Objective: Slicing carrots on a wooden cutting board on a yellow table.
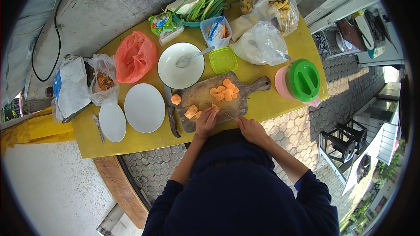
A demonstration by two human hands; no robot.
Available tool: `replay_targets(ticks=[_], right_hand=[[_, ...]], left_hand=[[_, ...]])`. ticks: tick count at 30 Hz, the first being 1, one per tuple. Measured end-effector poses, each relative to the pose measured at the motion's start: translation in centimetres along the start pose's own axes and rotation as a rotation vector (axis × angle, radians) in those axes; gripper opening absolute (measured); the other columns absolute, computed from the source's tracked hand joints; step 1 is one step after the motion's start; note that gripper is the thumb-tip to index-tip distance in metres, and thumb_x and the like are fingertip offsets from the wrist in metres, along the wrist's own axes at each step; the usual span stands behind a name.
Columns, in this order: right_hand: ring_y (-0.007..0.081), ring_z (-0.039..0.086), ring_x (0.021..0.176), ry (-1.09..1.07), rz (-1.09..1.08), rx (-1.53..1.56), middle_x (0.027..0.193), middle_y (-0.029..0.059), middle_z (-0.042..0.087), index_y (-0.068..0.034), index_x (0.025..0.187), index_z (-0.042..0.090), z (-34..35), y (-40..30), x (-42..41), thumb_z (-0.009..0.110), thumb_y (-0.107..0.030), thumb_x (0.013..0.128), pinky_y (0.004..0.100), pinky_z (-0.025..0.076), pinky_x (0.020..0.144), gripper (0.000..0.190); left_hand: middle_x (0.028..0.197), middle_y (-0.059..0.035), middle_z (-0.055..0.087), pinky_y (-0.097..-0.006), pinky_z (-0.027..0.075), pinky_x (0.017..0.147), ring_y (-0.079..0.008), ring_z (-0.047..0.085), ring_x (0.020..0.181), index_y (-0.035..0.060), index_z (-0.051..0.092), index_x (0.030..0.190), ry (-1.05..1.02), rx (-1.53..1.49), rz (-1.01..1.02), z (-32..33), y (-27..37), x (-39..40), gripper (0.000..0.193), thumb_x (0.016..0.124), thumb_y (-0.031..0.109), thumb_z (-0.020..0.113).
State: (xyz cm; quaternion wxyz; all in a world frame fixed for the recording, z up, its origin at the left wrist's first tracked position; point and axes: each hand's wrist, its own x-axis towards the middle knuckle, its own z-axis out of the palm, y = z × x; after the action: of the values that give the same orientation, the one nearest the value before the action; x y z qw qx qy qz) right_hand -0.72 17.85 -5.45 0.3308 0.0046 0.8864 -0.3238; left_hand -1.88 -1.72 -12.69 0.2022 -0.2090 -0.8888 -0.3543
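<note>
My left hand (206,121) holds a piece of carrot (215,107) down near the front edge of a worn wooden cutting board (197,93). In my right hand (252,130) is the handle of a small knife (227,115), its thin blade pointing at that piece. Round carrot slices (226,91) lie in a loose heap on the board's right half. Thicker carrot chunks (191,111) rest left of my left hand, and another carrot piece (176,99) sits at the board's left edge. A larger knife with a dark handle (172,121) lies beside the board.
Behind the board stand a white enamel bowl (174,75) with a spoon, a green lid (223,60) and a bag of white contents (261,44). Two white plates (144,108) (112,123) lie left. A pink pitcher with a green lid (303,80) stands right.
</note>
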Motion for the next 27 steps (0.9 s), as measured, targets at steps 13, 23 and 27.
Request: replay_targets(ticks=[13, 23, 27], right_hand=[[0.0457, 0.057, 0.069, 0.022, -0.025, -0.068, 0.070, 0.0261, 0.059, -0.005, 0.091, 0.053, -0.2, -0.4, -0.2, 0.032, -0.036, 0.094, 0.0541, 0.044, 0.062, 0.038], [0.0446, 0.058, 0.068, 0.015, -0.036, -0.093, 0.070, 0.0249, 0.059, -0.005, 0.091, 0.053, -0.1, -0.4, 0.0, 0.031, -0.036, 0.094, 0.0526, 0.046, 0.062, 0.038], [0.0440, 0.058, 0.067, 0.002, -0.022, -0.113, 0.069, 0.0246, 0.059, -0.005, 0.090, 0.053, 0.0, -0.1, 0.2, 0.032, -0.035, 0.094, 0.0520, 0.046, 0.062, 0.037]], left_hand=[[0.089, -0.0112, 0.063, -0.0312, 0.053, 0.071, -0.0263, 0.061, 0.087, -0.0032, 0.060, 0.094, -0.025, 0.017, 0.041, -0.1, -0.2, -0.4, 0.024, 0.070, -0.005, 0.060], [0.090, -0.0135, 0.062, -0.0310, 0.052, 0.071, -0.0276, 0.060, 0.088, -0.0030, 0.058, 0.096, -0.037, 0.022, -0.012, 0.1, -0.2, -0.6, 0.025, 0.071, -0.003, 0.063], [0.090, -0.0149, 0.062, -0.0313, 0.052, 0.066, -0.0275, 0.063, 0.081, -0.0020, 0.053, 0.094, 0.031, 0.075, -0.269, 0.3, 0.7, -0.3, 0.025, 0.073, 0.001, 0.067]])
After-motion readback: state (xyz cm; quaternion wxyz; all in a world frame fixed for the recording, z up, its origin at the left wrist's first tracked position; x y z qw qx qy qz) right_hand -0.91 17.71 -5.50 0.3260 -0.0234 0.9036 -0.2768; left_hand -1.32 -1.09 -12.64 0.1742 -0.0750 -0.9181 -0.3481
